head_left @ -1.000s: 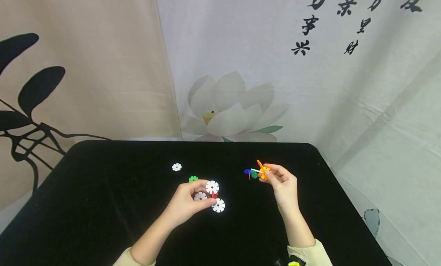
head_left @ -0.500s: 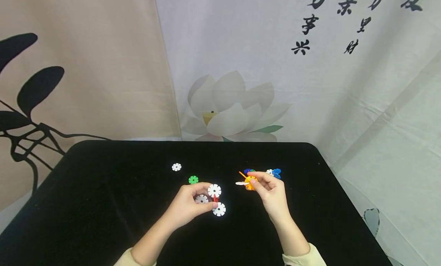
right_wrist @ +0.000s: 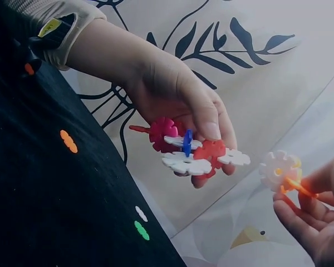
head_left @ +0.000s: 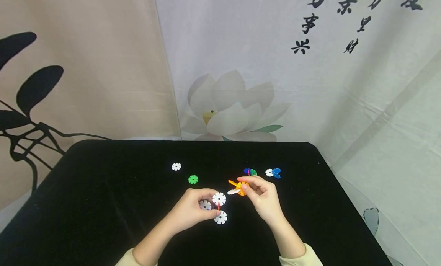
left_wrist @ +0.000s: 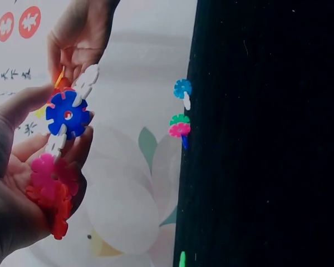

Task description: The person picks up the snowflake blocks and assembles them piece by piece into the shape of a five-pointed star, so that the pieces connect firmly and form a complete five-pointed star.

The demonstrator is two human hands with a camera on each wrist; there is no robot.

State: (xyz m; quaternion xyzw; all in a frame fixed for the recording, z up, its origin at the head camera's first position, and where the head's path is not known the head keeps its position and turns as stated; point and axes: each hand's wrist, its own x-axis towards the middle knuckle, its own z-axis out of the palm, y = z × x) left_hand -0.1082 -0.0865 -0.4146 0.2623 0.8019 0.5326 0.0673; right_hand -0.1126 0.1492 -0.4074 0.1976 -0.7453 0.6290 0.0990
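Sleeves, pair: pale yellow cuffs, left sleeve (head_left: 132,259) and right sleeve (head_left: 302,257), at the bottom edge of the head view.

Left hand (head_left: 193,209): lower centre; thumb and fingers pinch the left assembly (head_left: 219,199), a joined group of notched plastic discs. Two white discs stand one above the other beyond the fingertips, a red one edge-on between them; a further white disc shows within the curve of the hand. The left wrist view adds a blue disc (left_wrist: 58,119), upper left, and a pink disc (left_wrist: 43,171) below it.

Right hand (head_left: 262,197): just right of centre, lower half; thumb and fingers clamped on the right assembly (head_left: 239,187), orange parts with a white disc (head_left: 233,191) at its left end. The two assemblies are near one another, with a gap visible in the right wrist view.

Orange piece (right_wrist: 68,141): on the table, left side of the right wrist view.

Green disc (head_left: 193,179): loose, left of centre.

Blue, pink and green cluster (head_left: 253,172): right of centre, behind the right hand.

White-and-blue cluster (head_left: 275,173): just to its right.

Loose white disc (head_left: 176,166): above left of the green one.

Table (head_left: 103,204): black-covered, filling the lower half.

Backdrop (head_left: 241,36): pale cloth; printed lotus (head_left: 231,116) at centre, dark leaves (head_left: 39,84) at left, black characters (head_left: 309,24) upper right.
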